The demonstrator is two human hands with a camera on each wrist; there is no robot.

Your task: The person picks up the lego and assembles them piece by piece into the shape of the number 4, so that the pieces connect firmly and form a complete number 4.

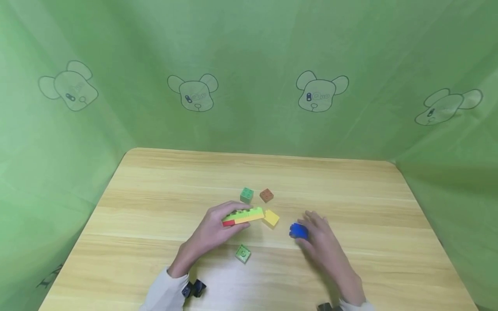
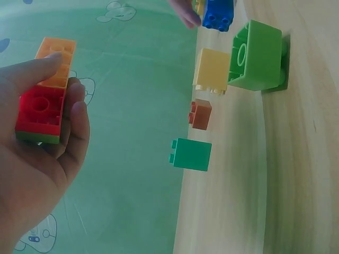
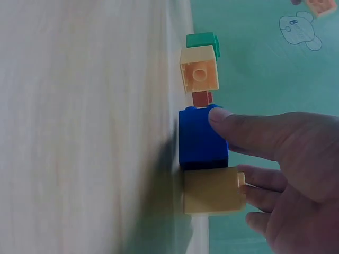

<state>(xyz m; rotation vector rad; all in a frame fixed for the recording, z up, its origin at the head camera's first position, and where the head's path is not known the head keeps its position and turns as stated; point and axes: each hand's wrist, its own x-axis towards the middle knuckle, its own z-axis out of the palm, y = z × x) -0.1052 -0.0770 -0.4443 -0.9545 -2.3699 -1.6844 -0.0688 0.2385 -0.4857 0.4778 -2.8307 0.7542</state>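
My left hand (image 1: pixel 212 226) holds a joined strip of bricks (image 1: pixel 244 216), lime green on one layer, red and yellow-orange on the other. In the left wrist view the thumb lies across its orange part (image 2: pixel 55 63). My right hand (image 1: pixel 320 242) has its thumb against a blue brick (image 3: pixel 202 137), with fingers behind it. Beside the blue brick, a yellow brick (image 3: pixel 212 191) appears in the right wrist view near the fingers; the hand hides it in the head view. Another yellow brick (image 1: pixel 271 219) lies on its side between the hands.
A dark green brick (image 1: pixel 247 195) and a brown brick (image 1: pixel 266 195) stand farther back on the wooden table (image 1: pixel 186 172). Closer to me, a light green brick (image 1: pixel 243 254) lies with its hollow side showing. A green curtain (image 1: pixel 256 43) with mouse drawings surrounds the table.
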